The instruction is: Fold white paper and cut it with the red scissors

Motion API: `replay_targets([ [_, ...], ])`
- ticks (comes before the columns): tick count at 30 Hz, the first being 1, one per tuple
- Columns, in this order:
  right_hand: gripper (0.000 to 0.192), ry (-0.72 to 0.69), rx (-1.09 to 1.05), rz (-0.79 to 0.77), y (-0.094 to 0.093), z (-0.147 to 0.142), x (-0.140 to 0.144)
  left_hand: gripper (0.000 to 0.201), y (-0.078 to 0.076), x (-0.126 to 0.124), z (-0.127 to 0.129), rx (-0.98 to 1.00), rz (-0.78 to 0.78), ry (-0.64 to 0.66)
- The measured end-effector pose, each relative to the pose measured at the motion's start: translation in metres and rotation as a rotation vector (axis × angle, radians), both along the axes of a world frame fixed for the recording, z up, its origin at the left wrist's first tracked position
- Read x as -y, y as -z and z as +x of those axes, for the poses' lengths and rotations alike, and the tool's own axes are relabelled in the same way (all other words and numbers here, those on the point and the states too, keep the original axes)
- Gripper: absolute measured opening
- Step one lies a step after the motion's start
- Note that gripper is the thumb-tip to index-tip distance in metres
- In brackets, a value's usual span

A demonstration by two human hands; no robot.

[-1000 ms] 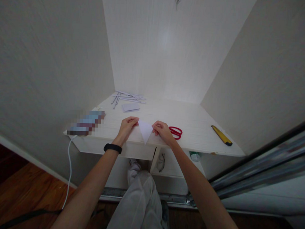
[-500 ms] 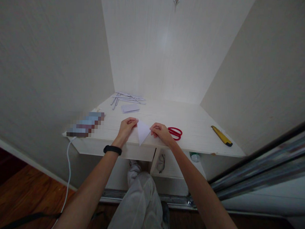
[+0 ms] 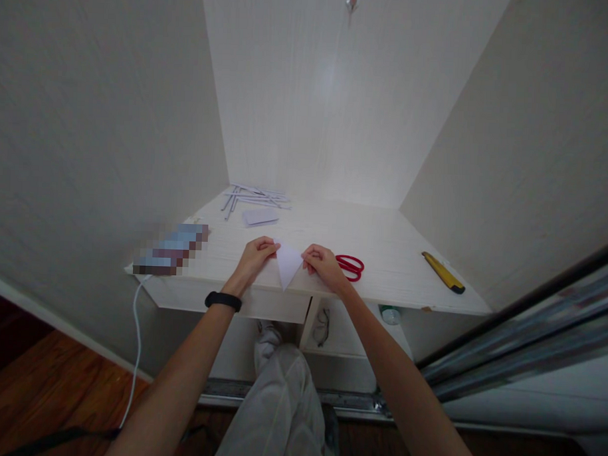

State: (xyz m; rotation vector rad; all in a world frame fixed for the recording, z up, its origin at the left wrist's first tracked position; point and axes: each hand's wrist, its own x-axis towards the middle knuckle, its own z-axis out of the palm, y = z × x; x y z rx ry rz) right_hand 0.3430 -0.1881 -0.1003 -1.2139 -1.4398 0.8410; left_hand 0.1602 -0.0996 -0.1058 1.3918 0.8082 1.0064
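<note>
A small white piece of paper [image 3: 288,264], folded to a triangle, is held between my two hands at the front of the desk, its point facing me. My left hand [image 3: 258,255] pinches its left corner, thumb against fingers. At the right corner my right hand [image 3: 321,262] has a similar pinch. Red-handled scissors [image 3: 351,267] lie just right of my right hand, their blades hidden behind it. Behind my left hand rests a flat folded paper [image 3: 261,217].
Several thin white paper sticks [image 3: 258,196] lie in a loose pile at the back left. A yellow utility knife [image 3: 443,272] is at the right end of the desk [image 3: 383,257]. A blurred-out device [image 3: 171,250] with a white cable is at the left. Glasses [image 3: 322,327] sit on the shelf below.
The paper triangle has shifted very slightly to the right with my hands. Both hands keep their pinch on its corners, and the other things lie as before.
</note>
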Motion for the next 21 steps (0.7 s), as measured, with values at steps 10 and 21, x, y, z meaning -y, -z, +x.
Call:
replay_targets([
  [10, 0.019, 0.023, 0.022, -0.005, 0.004, 0.0018, -0.0027, 0.029, -0.0005, -0.0004, 0.0005, -0.038, 0.018, -0.018],
  [21, 0.018, 0.03, 0.044, -0.02, 0.0044, 0.0023, -0.0027, 0.028, -0.002, 0.0022, -0.0004, -0.031, 0.013, 0.027],
])
